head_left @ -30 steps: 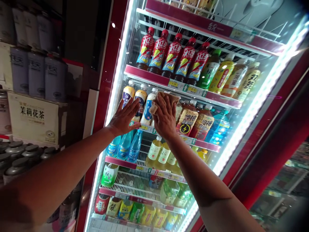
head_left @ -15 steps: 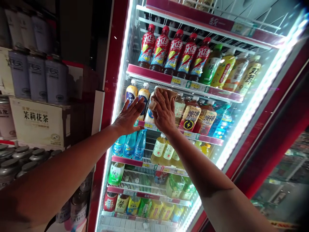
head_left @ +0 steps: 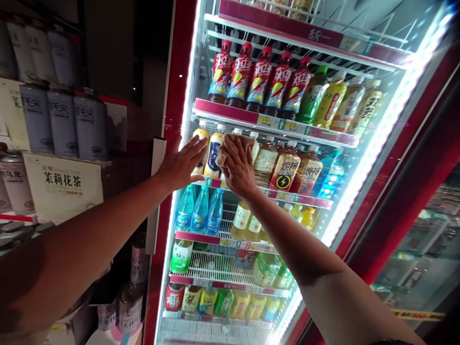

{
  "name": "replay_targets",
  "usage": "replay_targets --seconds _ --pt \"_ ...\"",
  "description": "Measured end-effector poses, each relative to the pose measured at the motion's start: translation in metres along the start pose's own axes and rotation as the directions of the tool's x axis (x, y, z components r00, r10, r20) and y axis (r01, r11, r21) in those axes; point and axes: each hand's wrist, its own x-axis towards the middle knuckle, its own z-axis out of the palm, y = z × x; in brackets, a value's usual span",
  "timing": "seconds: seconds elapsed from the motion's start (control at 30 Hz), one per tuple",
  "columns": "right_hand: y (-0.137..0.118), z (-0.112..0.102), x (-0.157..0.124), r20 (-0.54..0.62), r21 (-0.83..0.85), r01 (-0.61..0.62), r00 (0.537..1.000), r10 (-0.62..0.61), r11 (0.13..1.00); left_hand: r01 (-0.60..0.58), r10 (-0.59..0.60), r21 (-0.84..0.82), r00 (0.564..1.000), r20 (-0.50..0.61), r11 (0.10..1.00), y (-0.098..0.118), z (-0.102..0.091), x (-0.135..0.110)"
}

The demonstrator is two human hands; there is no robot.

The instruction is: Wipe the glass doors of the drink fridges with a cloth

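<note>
My left hand (head_left: 183, 165) has its fingers spread, palm toward the glass door of a lit drinks fridge, near the door's left edge. It holds nothing. Beside it, my right hand (head_left: 237, 167) presses a brown cloth (head_left: 247, 140) flat on the glass, the cloth bunched under and around the fingers. Behind the glass at that height stand yellow bottles with dark blue labels (head_left: 214, 153), partly hidden by the hands and cloth. Farther right are bottles with a lightning mark (head_left: 284, 167).
Red-capped tea bottles (head_left: 241, 74) line the shelf above; blue bottles (head_left: 200, 211) stand below. A pale upright handle strip (head_left: 156, 191) runs beside the red door frame. At left are stacked tins (head_left: 89, 122) and a cream box (head_left: 63, 184). Another glass-fronted cabinet (head_left: 413, 268) is at right.
Both hands have slid left across the glass, the cloth moving with my right hand. My left hand is now closer to the door's left edge. The view has shifted slightly.
</note>
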Motion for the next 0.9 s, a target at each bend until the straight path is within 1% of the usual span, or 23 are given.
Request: replay_targets --seconds 0.1,0.17,0.23,0.33,0.4,0.5,0.57,0.67,0.77,0.83,0.9 --pt "-0.003 0.0 -0.004 0.025 0.024 0.059 0.998 -0.06 0.998 0.094 -0.093 0.024 0.995 -0.032 0.995 0.007 -0.003 -0.003" --pt "-0.001 -0.003 0.005 0.025 0.033 0.077 0.997 -0.078 0.996 0.117 -0.117 0.017 0.993 -0.024 0.993 0.011 -0.003 -0.002" --pt "0.001 -0.005 0.019 0.006 0.037 0.071 0.997 -0.072 0.997 0.137 -0.137 -0.009 0.991 -0.006 0.991 0.012 0.001 0.0" --pt "-0.003 -0.003 0.031 -0.032 0.033 0.011 0.999 -0.01 0.999 0.153 -0.154 -0.07 0.988 -0.005 0.986 0.01 0.01 0.0" --pt "-0.01 0.002 0.028 -0.032 0.035 -0.005 0.999 0.006 0.999 0.157 -0.16 -0.109 0.987 -0.024 0.982 0.008 0.017 -0.002" --pt "-0.019 0.007 0.017 0.006 0.05 0.038 0.999 -0.038 0.998 0.161 -0.167 -0.132 0.985 -0.034 0.978 0.007 0.022 -0.006" --pt "-0.02 0.008 0.016 0.023 0.045 0.063 0.998 -0.064 0.997 0.158 -0.162 -0.118 0.986 -0.027 0.98 0.006 0.023 -0.009" --pt "-0.017 0.006 0.028 0.023 0.019 0.074 0.997 -0.074 0.997 0.143 -0.144 -0.08 0.989 -0.014 0.987 0.006 0.022 -0.01" --pt "-0.019 0.007 0.041 0.006 -0.006 0.042 0.999 -0.042 0.999 0.149 -0.148 -0.052 0.989 0.01 0.988 0.008 0.017 -0.011" --pt "-0.024 0.01 0.041 -0.001 -0.018 0.024 1.0 -0.024 1.0 0.162 -0.161 -0.025 0.986 0.04 0.987 0.01 0.012 -0.013" --pt "-0.029 0.013 0.034 0.009 -0.023 0.039 0.999 -0.039 0.999 0.162 -0.163 0.015 0.984 0.066 0.987 0.013 0.006 -0.014"
